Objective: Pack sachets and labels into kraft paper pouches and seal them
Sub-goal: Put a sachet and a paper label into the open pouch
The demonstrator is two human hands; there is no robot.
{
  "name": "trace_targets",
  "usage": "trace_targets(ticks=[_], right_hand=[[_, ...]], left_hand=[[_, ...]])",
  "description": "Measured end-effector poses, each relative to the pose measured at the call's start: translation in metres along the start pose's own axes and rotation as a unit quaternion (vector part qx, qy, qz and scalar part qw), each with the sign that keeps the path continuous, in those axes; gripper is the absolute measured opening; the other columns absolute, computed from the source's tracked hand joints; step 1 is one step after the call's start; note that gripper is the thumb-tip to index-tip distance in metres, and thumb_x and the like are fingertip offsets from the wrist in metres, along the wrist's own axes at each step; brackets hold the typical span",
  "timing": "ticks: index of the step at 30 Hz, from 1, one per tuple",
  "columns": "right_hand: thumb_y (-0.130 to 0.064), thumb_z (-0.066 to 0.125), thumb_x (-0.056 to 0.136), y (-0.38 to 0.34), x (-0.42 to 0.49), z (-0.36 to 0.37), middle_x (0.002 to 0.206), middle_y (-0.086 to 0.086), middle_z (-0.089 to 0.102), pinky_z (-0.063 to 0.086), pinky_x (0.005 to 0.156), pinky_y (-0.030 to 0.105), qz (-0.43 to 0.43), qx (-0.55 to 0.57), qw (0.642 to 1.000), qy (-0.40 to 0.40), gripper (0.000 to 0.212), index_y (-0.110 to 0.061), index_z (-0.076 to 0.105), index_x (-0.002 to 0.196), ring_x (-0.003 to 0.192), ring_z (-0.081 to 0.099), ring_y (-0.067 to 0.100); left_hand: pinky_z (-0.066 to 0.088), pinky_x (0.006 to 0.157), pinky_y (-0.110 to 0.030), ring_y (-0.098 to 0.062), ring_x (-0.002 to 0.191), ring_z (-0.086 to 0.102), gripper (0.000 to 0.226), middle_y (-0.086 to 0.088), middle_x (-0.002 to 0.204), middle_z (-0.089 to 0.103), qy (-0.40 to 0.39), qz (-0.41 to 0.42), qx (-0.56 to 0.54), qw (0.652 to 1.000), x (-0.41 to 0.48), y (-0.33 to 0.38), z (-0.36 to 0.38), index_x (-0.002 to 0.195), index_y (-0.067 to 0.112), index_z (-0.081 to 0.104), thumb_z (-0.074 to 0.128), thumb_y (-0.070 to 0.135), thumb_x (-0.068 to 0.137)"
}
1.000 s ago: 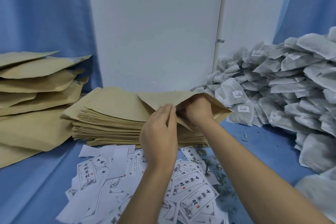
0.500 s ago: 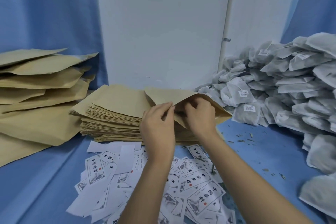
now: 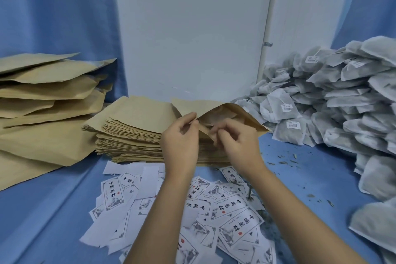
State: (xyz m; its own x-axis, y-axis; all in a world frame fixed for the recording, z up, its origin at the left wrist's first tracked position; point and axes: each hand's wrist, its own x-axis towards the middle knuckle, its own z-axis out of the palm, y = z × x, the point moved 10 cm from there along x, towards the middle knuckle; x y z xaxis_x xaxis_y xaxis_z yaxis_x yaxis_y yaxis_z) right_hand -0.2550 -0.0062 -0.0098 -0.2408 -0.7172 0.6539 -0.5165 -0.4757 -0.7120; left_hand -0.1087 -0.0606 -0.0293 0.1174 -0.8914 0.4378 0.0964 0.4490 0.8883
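We hold one pouch (image 3: 242, 114) just above the stack of pouches (image 3: 132, 133) on the desk (image 3: 53, 210), its mouth gaping: the fingers (image 3: 190, 119) of our left hand (image 3: 180, 143) pinch one lip, those of our right hand (image 3: 240, 143) the other. Labels (image 3: 227, 208) and sachets (image 3: 342, 109) lie heaped, too many to count.

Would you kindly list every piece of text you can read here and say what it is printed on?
"中國藥材" (as best I can read): large brush characters on the white paper labels, scattered on the blue table.
Smaller print on those labels: too small to read.
Barcode stickers on the grey sachets: blurred, unreadable.
Kraft pouches: no text visible.
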Motion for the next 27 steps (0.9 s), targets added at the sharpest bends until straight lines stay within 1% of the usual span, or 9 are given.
trace_targets(ticks=[2,4,7,9,11,15,19,24,27], right_hand=[[-0.019,0.048,0.073,0.002,-0.008,0.016,0.053,-0.004,0.058,0.037,0.049,0.028,-0.021,-0.075,0.993,-0.092,0.021,-0.023,0.067,0.066,0.049,0.049,0.012],[-0.027,0.049,0.075,0.018,-0.019,0.039,0.059,-0.007,0.061,0.034,0.049,0.025,-0.022,-0.237,0.948,-0.211,0.021,-0.022,0.069,0.073,0.051,0.047,0.006],[-0.050,0.057,0.081,0.049,-0.034,0.057,0.091,-0.008,0.066,0.036,0.062,0.025,0.013,-0.404,0.862,-0.306,0.030,-0.028,0.067,0.099,0.078,0.057,0.012],[-0.066,0.061,0.074,0.064,-0.043,0.060,0.099,-0.011,0.054,0.037,0.070,0.028,0.058,-0.406,0.846,-0.340,0.055,-0.027,0.062,0.113,0.088,0.053,0.011],[-0.070,0.065,0.070,0.070,-0.047,0.062,0.098,-0.011,0.049,0.038,0.071,0.026,0.093,-0.383,0.845,-0.361,0.065,-0.025,0.059,0.116,0.088,0.050,0.009],[-0.056,0.075,0.070,0.074,-0.053,0.064,0.088,-0.014,0.053,0.038,0.063,0.021,0.172,-0.292,0.867,-0.365,0.054,-0.023,0.060,0.110,0.080,0.051,0.007],[-0.043,0.080,0.071,0.074,-0.054,0.065,0.092,-0.009,0.053,0.035,0.057,0.018,0.213,-0.253,0.876,-0.351,0.053,-0.019,0.059,0.113,0.081,0.050,0.010],[-0.013,0.077,0.078,0.048,-0.044,0.068,0.071,-0.007,0.060,0.042,0.050,0.012,0.123,-0.231,0.905,-0.335,0.015,-0.015,0.068,0.090,0.057,0.056,0.006],[-0.013,0.072,0.083,0.024,-0.030,0.055,0.072,-0.013,0.065,0.047,0.058,0.011,0.069,-0.173,0.933,-0.309,0.010,-0.022,0.071,0.078,0.064,0.061,-0.002]], left_hand=[[0.048,0.089,-0.016,0.002,0.094,0.064,0.019,0.005,0.101,0.071,-0.008,-0.047,-0.052,0.998,0.005,-0.013,-0.002,0.099,0.020,0.071,0.062,0.007,0.088],[0.051,0.090,-0.025,-0.007,0.096,0.066,0.019,0.001,0.103,0.071,-0.008,-0.071,-0.079,0.994,0.008,-0.022,-0.005,0.103,0.016,0.071,0.062,0.007,0.089],[0.053,0.079,-0.017,0.003,0.082,0.067,0.018,0.011,0.095,0.070,0.003,-0.075,-0.086,0.993,0.012,-0.028,-0.009,0.104,0.013,0.071,0.062,0.007,0.089],[0.052,0.074,-0.014,0.005,0.077,0.067,0.017,0.014,0.092,0.069,0.007,-0.075,-0.085,0.994,0.013,-0.030,-0.010,0.100,0.017,0.072,0.062,0.008,0.089],[0.052,0.073,-0.013,0.005,0.078,0.067,0.018,0.013,0.094,0.069,0.009,-0.076,-0.087,0.993,0.013,-0.031,-0.009,0.100,0.018,0.072,0.061,0.008,0.090],[0.053,0.073,-0.014,0.003,0.077,0.067,0.018,0.009,0.096,0.069,0.012,-0.075,-0.083,0.994,0.012,-0.031,-0.009,0.102,0.017,0.071,0.060,0.008,0.091],[0.053,0.070,-0.013,-0.001,0.076,0.067,0.019,0.008,0.091,0.068,0.019,-0.079,-0.083,0.993,0.012,-0.032,-0.011,0.106,0.012,0.070,0.060,0.007,0.091],[0.053,0.069,-0.013,0.001,0.073,0.067,0.019,0.008,0.092,0.068,0.019,-0.083,-0.079,0.993,0.011,-0.033,-0.012,0.105,0.014,0.070,0.060,0.008,0.091],[0.053,0.068,-0.015,0.005,0.068,0.065,0.018,0.013,0.090,0.068,0.023,-0.075,-0.062,0.995,0.010,-0.030,-0.013,0.103,0.017,0.071,0.061,0.010,0.090]])
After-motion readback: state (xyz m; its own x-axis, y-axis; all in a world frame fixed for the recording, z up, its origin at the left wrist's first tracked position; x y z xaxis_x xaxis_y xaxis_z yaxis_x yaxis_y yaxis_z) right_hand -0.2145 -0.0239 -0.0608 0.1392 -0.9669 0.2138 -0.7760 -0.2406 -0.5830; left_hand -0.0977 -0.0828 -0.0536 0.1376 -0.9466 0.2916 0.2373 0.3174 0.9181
